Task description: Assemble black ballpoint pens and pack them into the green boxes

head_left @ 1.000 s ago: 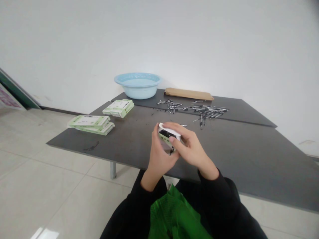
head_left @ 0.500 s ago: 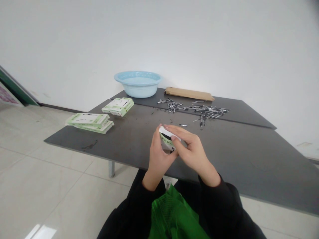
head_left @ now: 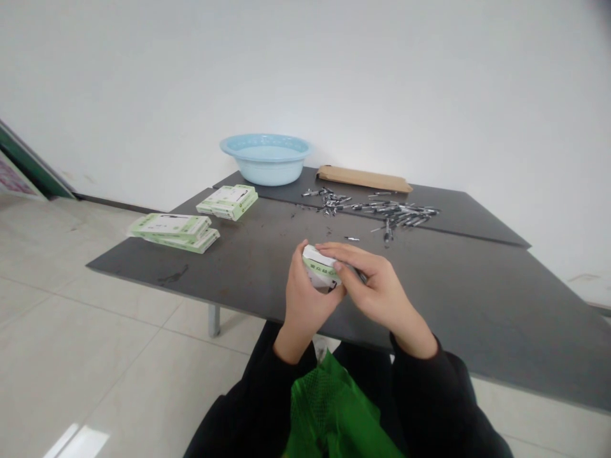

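A small green-and-white cardboard box [head_left: 321,267] is between my two hands, just above the table's near edge. My left hand [head_left: 308,299] wraps round its left side, fingers behind and thumb low in front. On the other side, my right hand [head_left: 377,286] grips the top right, its thumb pressed on the end by the white flap. No gap shows at the box's visible end. Much of the box is hidden by my fingers. Beyond my hands, a loose pile of metal-and-black pen parts [head_left: 401,213] lies on the dark table [head_left: 267,254].
Two stacks of similar boxes, a nearer stack [head_left: 174,230] and a farther stack [head_left: 228,202], lie at the left. A light blue basin [head_left: 268,166] and a brown cardboard piece [head_left: 363,179] are by the wall. Green mesh cloth [head_left: 334,407] lies at my lap.
The dark gap at the end of the box has closed under my right thumb. My right hand has shifted slightly right and down, and the view has moved a little.
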### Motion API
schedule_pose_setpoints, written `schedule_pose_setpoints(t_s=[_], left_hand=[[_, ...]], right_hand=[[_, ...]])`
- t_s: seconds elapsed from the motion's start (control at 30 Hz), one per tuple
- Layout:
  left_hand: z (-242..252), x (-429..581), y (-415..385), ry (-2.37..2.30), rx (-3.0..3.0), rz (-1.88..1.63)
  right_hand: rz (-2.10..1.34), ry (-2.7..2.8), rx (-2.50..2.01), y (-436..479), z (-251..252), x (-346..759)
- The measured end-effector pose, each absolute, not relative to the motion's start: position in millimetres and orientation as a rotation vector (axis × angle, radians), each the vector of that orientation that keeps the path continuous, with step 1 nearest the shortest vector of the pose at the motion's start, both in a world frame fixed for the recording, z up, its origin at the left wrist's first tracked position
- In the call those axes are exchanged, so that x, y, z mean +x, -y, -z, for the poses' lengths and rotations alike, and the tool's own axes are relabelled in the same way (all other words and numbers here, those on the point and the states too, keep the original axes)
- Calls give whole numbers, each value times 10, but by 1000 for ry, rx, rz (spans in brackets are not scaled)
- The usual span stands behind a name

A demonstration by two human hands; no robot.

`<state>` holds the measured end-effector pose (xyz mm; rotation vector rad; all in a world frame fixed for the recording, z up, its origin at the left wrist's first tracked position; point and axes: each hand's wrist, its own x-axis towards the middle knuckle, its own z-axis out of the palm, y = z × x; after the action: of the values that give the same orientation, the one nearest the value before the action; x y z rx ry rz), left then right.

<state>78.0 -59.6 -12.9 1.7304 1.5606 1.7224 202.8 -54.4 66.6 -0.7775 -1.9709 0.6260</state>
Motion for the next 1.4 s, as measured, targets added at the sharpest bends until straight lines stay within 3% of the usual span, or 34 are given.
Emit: schedule_pose_setpoints(t_s=[0.93,1.1,1.4], left_hand=[[207,839,573,-1505,1930,-1864],[209,825,580,-1531,1866,-1848],[190,816,581,-1531,1901,-1827]], right_hand=[[-284,1761,-1059,574,-714,1705],[-369,1985,-961,563,-751,1812],[-519,1913,-858,520,-745,1843]])
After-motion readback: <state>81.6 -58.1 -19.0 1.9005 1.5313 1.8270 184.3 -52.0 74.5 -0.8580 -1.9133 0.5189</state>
